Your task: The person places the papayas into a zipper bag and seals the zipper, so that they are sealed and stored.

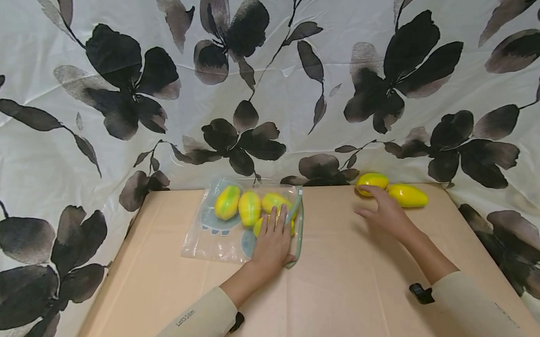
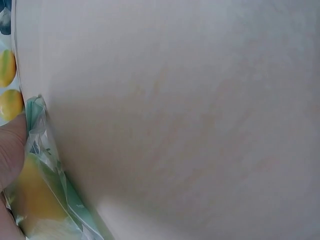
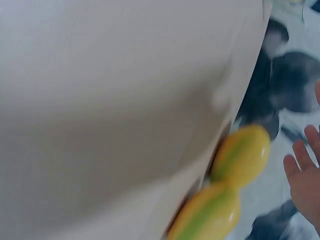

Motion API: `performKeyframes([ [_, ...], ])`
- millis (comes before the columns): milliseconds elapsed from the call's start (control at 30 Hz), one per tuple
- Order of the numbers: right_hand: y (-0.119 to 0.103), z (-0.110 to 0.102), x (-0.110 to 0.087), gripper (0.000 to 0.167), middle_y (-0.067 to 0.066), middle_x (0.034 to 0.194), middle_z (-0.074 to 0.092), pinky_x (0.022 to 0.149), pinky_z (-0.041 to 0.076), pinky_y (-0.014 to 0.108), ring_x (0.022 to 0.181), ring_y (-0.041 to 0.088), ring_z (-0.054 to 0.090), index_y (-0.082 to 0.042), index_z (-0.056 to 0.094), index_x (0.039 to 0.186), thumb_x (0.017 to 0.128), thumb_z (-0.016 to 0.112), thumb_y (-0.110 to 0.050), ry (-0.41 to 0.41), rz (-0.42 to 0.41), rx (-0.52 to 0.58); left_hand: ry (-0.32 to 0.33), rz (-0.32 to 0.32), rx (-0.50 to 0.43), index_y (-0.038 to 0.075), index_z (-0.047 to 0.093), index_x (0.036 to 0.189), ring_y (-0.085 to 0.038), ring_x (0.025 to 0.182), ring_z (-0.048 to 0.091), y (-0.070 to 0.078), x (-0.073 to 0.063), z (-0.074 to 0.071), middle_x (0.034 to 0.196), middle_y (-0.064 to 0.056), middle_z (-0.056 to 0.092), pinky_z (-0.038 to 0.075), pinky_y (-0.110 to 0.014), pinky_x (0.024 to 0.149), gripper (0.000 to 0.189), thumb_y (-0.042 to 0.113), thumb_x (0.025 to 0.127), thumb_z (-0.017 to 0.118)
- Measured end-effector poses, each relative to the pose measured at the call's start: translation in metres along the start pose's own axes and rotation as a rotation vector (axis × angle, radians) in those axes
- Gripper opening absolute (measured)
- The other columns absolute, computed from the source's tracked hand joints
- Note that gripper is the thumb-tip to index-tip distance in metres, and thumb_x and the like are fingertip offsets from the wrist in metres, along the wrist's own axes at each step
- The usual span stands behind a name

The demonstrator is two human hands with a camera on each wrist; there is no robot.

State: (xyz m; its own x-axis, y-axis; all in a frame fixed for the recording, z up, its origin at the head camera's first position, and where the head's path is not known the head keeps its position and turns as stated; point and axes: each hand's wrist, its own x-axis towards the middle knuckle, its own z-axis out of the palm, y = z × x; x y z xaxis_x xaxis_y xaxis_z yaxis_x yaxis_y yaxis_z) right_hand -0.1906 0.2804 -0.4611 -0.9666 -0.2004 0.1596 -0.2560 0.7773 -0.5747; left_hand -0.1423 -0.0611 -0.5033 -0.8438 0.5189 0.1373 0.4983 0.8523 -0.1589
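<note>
A clear zip bag (image 1: 193, 246) with a blue print lies on the table, holding several glossy yellow mangoes (image 1: 250, 208) with green streaks. My left hand (image 1: 269, 246) rests on its right part, fingers stretched over the mangoes inside. In the left wrist view the thumb (image 2: 11, 155) lies by the bag's green zip edge (image 2: 75, 205). Two loose mangoes sit side by side at the table's far right: one at the back (image 1: 373, 180), the other (image 1: 408, 195) to its right. Beside them hovers my right hand (image 1: 387, 214), fingers loosely extended, holding nothing.
The table (image 1: 336, 287) is light beige and ends at a far edge just behind the mangoes and bag. Behind it hangs a white cloth (image 1: 304, 131) with a dark flower print, which also shows along both sides.
</note>
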Motion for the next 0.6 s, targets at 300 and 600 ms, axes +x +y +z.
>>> performKeyframes([
  [300,0.045,-0.049,-0.001,0.081,0.034,0.152,0.042,0.112,0.031,0.073,0.14,0.056,0.036,0.003,0.041,0.151,0.086,0.084,-0.021,0.042,0.069,-0.126,0.018,0.015,0.009,0.002,0.04,0.155,-0.045,0.156,0.023,0.001,0.0,-0.001,0.17,-0.025,0.016,0.03,-0.055,0.125,0.114,0.07,0.072,0.08],
  [600,0.091,-0.062,0.004,0.092,0.044,0.149,0.037,0.112,0.029,0.073,0.136,0.062,0.034,0.014,0.033,0.151,0.086,0.084,-0.028,-0.011,0.135,-0.147,-0.002,0.001,0.004,0.002,0.038,0.157,-0.044,0.157,0.022,0.001,0.001,-0.001,0.171,-0.024,0.014,0.027,-0.055,0.126,0.116,0.071,0.072,0.079],
])
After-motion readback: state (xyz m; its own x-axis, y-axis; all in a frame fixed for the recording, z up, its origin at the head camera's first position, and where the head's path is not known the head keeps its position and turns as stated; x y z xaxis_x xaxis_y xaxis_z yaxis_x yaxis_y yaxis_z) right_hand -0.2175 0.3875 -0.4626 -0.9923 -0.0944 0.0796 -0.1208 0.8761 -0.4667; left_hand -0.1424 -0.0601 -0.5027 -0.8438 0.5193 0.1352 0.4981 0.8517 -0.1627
